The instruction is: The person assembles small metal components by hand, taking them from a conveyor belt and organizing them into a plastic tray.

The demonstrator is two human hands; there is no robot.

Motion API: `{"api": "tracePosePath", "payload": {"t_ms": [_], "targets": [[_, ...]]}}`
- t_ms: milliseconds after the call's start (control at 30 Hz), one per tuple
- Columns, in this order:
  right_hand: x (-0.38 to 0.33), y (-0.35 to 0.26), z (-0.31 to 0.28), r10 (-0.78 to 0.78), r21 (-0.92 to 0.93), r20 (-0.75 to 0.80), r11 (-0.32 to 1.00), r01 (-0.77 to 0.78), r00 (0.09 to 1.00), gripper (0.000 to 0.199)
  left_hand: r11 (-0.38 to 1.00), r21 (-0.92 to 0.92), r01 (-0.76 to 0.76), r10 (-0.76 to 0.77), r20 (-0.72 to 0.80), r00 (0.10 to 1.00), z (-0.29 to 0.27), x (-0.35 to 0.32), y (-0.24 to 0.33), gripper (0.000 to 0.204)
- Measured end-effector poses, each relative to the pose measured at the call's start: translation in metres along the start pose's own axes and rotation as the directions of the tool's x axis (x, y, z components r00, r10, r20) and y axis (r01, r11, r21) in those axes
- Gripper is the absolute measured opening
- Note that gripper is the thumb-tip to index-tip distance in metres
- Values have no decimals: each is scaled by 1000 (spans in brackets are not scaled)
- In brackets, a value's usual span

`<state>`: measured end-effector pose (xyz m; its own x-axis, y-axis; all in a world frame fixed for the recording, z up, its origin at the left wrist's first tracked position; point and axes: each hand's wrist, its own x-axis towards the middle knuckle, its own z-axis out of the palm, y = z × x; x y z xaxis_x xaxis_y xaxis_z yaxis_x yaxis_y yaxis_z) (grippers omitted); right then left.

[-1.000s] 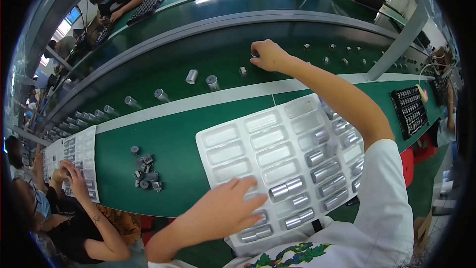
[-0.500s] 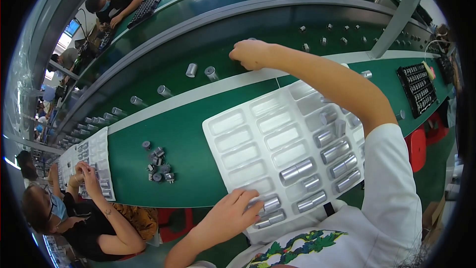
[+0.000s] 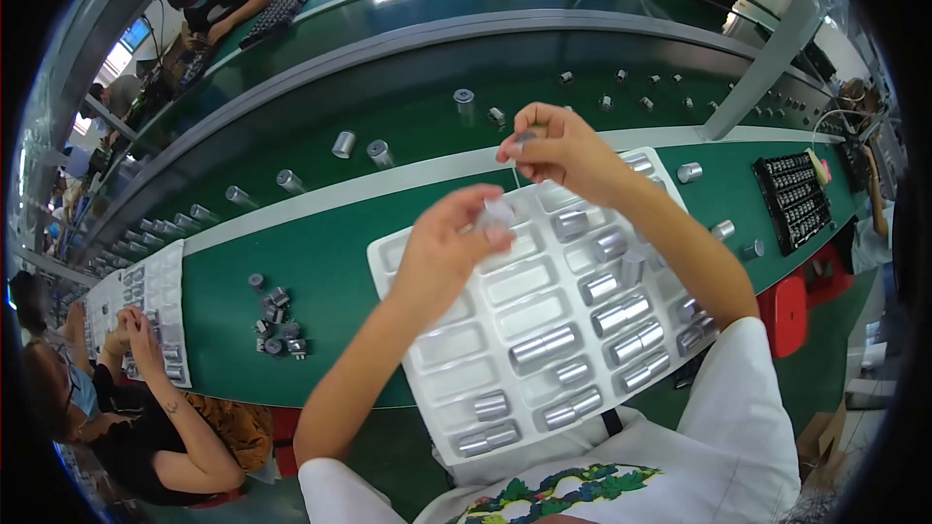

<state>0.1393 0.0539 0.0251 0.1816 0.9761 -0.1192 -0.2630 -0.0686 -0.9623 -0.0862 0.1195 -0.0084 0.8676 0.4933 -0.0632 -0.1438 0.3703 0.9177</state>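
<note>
Both my hands are raised over the far part of a white plastic tray (image 3: 456, 383). A pale silvery cylinder (image 3: 498, 213), smeared by motion, is held in the fingers of my left hand (image 3: 437, 252). Slightly farther off and to the right, my right hand (image 3: 568, 155) pinches a small dark grey part (image 3: 525, 136), mostly covered by the fingers. Silver metal cylinders (image 3: 544, 347) lie in many of the tray's compartments, some end to end in pairs. One cylinder (image 3: 633, 267) stands upright in the tray.
Beyond a pale rail, a green belt carries metal cylinders (image 3: 381, 152) and small metal parts (image 3: 606, 103). A pile of small motor-like parts (image 3: 277, 320) lies left of the tray. At right are a black rack (image 3: 794, 199) and a red stool (image 3: 782, 315). A co-worker (image 3: 116, 408) sits at left.
My left hand has risen from the tray's near-left cylinders and now holds a cylinder. My right hand has drawn back from the belt with a small part. The view has shifted slightly.
</note>
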Motion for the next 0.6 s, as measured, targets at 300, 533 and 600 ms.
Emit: {"api": "tracePosePath", "payload": {"t_ms": [300, 533, 600], "targets": [[-21, 16, -8, 152, 376, 45, 913, -158, 987, 32, 848, -522, 94, -103, 12, 995, -26, 26, -32, 22], [-26, 16, 5, 204, 77, -30, 976, -202, 978, 33, 849, -525, 67, -47, 51, 998, -31, 24, -39, 36], [-30, 19, 7, 96, -42, -44, 994, -97, 994, 33, 847, -525, 84, -69, 48, 996, -28, 23, -31, 39]]}}
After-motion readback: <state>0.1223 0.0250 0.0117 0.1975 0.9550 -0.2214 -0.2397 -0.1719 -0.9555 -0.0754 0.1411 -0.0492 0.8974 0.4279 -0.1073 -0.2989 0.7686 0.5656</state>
